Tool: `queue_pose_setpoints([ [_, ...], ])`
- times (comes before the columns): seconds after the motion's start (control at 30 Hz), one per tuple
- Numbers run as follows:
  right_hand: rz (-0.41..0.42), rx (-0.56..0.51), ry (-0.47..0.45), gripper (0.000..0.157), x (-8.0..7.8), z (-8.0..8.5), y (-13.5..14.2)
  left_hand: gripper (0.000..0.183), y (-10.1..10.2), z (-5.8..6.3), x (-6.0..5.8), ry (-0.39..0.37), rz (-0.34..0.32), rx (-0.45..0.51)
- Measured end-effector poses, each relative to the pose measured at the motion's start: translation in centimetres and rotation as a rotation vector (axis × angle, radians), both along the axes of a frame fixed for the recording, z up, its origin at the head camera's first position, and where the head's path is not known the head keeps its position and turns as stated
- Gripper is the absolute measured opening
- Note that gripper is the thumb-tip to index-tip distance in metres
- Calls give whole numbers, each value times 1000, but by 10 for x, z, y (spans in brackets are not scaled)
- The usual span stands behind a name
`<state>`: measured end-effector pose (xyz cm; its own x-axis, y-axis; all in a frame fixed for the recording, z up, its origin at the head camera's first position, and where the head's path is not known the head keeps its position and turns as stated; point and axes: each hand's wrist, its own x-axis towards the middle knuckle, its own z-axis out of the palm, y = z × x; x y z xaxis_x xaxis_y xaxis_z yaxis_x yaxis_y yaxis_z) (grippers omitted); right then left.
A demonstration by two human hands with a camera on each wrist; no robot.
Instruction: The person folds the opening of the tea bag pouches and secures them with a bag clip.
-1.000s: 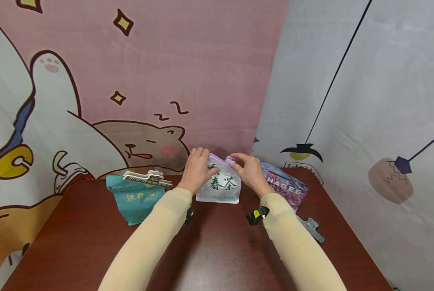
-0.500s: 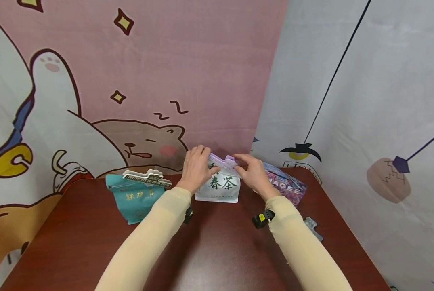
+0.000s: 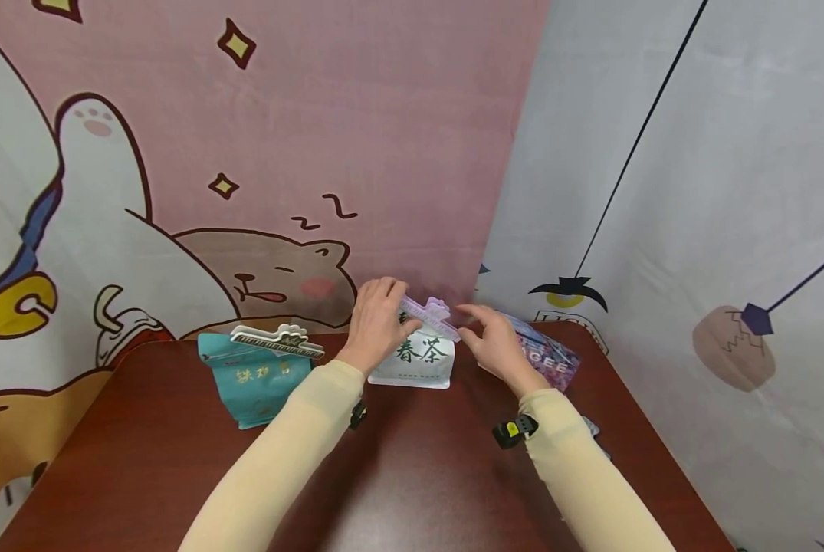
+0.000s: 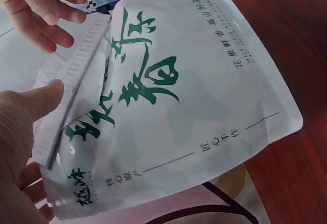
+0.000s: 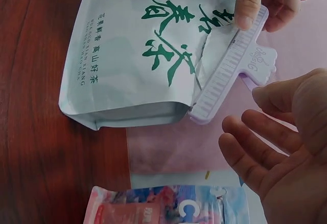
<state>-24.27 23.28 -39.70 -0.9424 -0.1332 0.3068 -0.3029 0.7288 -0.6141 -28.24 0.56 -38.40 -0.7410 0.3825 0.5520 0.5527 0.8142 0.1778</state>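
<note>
A white tea bag (image 3: 412, 372) with green lettering stands on the table by the wall. Across its folded top lies a lilac bag clip (image 3: 428, 314), slanting down to the right. My left hand (image 3: 377, 322) pinches the clip's left end with the bag, thumb in front and fingers behind, also visible in the left wrist view. My right hand (image 3: 494, 345) is off the clip's right end, its fingers spread and holding nothing. In the right wrist view, its thumb (image 5: 281, 93) is close to the clip's handle (image 5: 258, 64); whether they touch I cannot tell.
On the left stands a teal pouch (image 3: 263, 391) with a cream clip (image 3: 274, 341) across its top. A purple-blue pouch (image 3: 553, 356) leans behind my right hand. Part of a grey clip (image 3: 592, 425) shows beside my right sleeve. A cartoon-printed cloth (image 3: 412, 153) hangs behind the table.
My right hand has let go of the clip and moved right and slightly down. The clip's handle now shows uncovered. My left hand has stayed in place.
</note>
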Motion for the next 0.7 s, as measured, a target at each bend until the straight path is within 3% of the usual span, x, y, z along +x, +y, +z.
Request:
queue_pose_setpoints([
  [0.2,-4,-7,-20,43,8,-5,11,59,0,1,3,40,-26,14],
  [0.43,12,24,50,37,15,-12,23,60,2,0,5,102,-73,18],
  [0.7,3,30,97,34,22,-15,32,59,9,-1,14,121,-119,22],
])
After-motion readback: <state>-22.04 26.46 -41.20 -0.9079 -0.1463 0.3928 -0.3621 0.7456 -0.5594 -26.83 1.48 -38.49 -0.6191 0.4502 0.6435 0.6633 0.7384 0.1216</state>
